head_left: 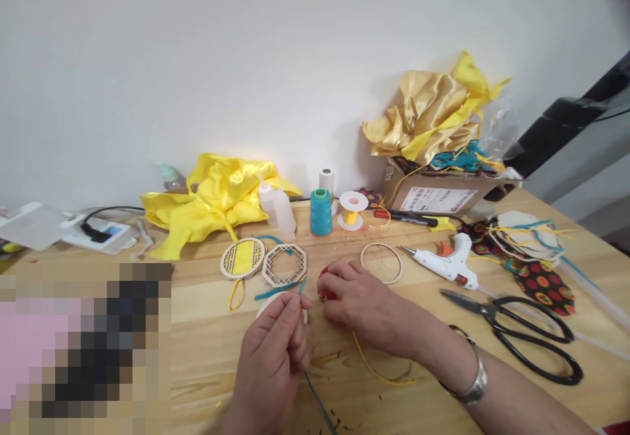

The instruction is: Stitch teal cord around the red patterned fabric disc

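My left hand is closed in a pinch on a thin blue cord, whose tip sticks up past the thumb and whose tail hangs below. Behind that hand, a pale round disc is partly covered. My right hand reaches across the table, its fingers curled over a red patterned piece of fabric that is mostly hidden. Just past these fingers lies a thin wooden ring. An octagonal wooden lattice frame and a round lattice piece with yellow backing rest beyond my left hand.
Black-handled scissors and a white glue gun lie at the right. Farther back stand a teal thread cone, a white spool and a cardboard box heaped with cloth. Yellow satin lies against the wall.
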`<state>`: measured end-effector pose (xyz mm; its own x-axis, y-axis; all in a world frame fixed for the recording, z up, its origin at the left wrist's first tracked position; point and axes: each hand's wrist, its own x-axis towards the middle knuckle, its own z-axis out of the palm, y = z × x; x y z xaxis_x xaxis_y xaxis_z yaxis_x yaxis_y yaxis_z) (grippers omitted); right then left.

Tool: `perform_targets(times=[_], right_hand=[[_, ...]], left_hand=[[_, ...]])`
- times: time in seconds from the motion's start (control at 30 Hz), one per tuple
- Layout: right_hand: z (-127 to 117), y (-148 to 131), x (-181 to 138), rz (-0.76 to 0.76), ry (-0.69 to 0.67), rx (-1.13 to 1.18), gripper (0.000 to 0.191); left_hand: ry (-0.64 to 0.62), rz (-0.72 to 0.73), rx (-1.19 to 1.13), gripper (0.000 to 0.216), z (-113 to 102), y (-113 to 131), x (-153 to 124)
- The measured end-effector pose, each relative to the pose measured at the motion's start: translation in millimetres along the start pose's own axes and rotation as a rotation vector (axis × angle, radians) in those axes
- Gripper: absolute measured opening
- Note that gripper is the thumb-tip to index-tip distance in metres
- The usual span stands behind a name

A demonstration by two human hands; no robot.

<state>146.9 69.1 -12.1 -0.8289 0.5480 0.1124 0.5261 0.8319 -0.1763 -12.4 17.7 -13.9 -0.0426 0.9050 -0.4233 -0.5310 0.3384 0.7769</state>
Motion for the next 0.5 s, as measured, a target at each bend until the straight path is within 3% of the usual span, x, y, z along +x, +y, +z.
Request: perform_targets(times=[0.13, 0.23, 0.37, 0.5], right_hand=[[-5.0, -0.3, 5.9, 0.07, 0.084, 0.267, 0.011], [-24.0, 4.3, 16.8, 0.283, 0.156, 0.665, 0.015], [-74.1, 20.5, 41.0, 0.452, 0.321, 1.031, 0.02], [-146.3, 38.7, 65.4, 0.433, 0.616, 1.066, 0.024]], left_hand=[[0.005, 0.001, -0.021, 0.023, -1.3, -1.3, 2.0], [0.011, -0.022, -0.033, 0.027, -2.4, -2.1, 2.9], [-0.008, -0.03, -0.035, 0.026, -3.3, -2.3, 2.3], [-0.009, -0.016, -0.037, 0.027, -4.6, -3.6, 3.7]])
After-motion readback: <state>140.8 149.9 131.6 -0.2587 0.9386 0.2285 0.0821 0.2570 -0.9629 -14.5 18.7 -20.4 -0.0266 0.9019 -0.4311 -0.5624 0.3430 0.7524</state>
